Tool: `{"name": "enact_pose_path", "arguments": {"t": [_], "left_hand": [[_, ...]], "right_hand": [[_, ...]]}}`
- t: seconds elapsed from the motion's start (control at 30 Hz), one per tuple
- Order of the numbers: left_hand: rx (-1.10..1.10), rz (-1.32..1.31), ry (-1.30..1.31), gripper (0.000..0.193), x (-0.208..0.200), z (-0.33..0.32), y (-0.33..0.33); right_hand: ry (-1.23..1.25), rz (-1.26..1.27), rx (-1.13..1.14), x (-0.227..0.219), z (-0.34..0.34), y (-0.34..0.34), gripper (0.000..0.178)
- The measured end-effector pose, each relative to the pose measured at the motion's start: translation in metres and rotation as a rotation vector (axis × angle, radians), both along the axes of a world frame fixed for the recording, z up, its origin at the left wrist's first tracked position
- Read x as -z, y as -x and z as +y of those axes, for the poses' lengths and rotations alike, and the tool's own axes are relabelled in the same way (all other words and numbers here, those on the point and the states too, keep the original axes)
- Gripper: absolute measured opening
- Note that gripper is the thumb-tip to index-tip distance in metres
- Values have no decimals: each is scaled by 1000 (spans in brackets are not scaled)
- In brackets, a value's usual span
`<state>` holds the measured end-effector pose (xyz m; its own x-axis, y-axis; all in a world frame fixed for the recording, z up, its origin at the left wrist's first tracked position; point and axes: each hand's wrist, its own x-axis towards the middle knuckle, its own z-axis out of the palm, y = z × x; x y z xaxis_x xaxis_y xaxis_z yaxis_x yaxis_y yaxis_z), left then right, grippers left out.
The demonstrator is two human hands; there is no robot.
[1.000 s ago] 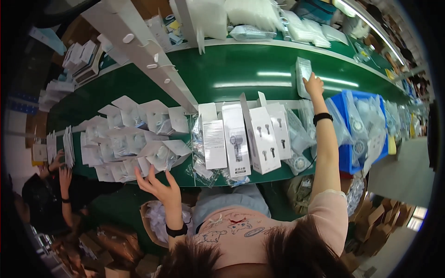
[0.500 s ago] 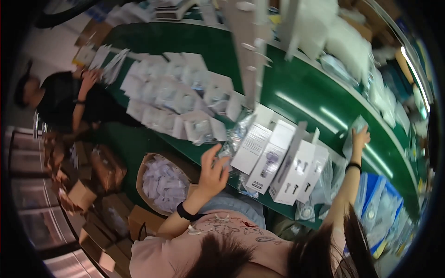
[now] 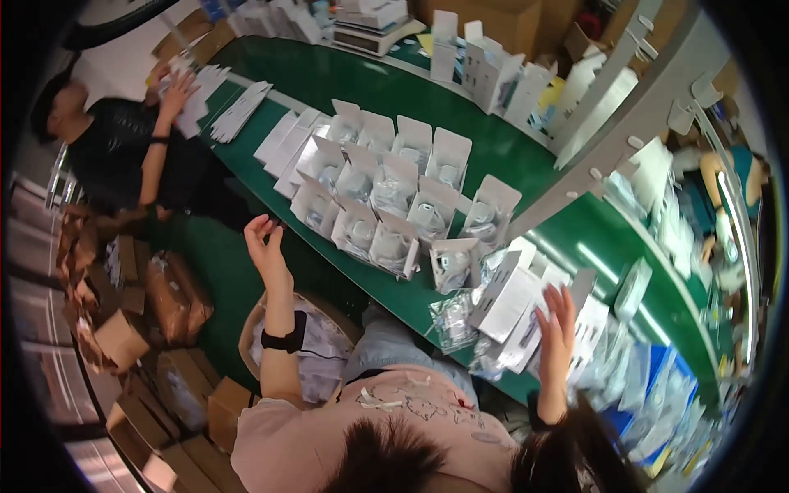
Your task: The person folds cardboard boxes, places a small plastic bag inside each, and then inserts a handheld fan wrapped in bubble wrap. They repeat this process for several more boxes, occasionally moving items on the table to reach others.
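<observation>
My right hand [image 3: 557,322] lies flat, fingers spread, on white boxes [image 3: 518,304] at the counter's [image 3: 493,148] near edge, their long axis running toward the far edge; my left hand [image 3: 265,246] hovers half-curled, holding nothing

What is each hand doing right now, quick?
Left hand: raised off the table edge, fingers loosely curled, holding nothing that can be made out.
Right hand: open, fingers spread, resting on the white cartons.
</observation>
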<state>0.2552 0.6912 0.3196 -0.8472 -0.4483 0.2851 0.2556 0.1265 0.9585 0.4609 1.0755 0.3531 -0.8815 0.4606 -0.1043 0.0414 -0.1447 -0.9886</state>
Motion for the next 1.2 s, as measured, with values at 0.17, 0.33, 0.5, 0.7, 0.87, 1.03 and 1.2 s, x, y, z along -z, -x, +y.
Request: {"name": "enact_pose_path", "arguments": {"t": [0.17,0.33,0.5,0.7,0.87,1.03,1.2], "left_hand": [[196,-580,-885,27,101,-75,36],[196,-1306,-1532,51,86,0,0],[297,-1335,-1515,67,73,33,18],[619,-1115,-1314,68,105,41,12],[488,-926,-1486,66,102,62,7],[92,-1293,-1477,65,112,79,-6],[324,-1239,-1535,64,82,99,-3]], "right_hand": [[191,-103,228,55,-68,87,63],[351,-81,250,108,-59,121,66],[421,-265,233,89,-51,130,70],[369,-295,256,111,-81,150,77],[464,-235,211,134,-67,136,77],[605,-300,58,173,-51,124,72],[577,-417,185,141,-82,133,62]]}}
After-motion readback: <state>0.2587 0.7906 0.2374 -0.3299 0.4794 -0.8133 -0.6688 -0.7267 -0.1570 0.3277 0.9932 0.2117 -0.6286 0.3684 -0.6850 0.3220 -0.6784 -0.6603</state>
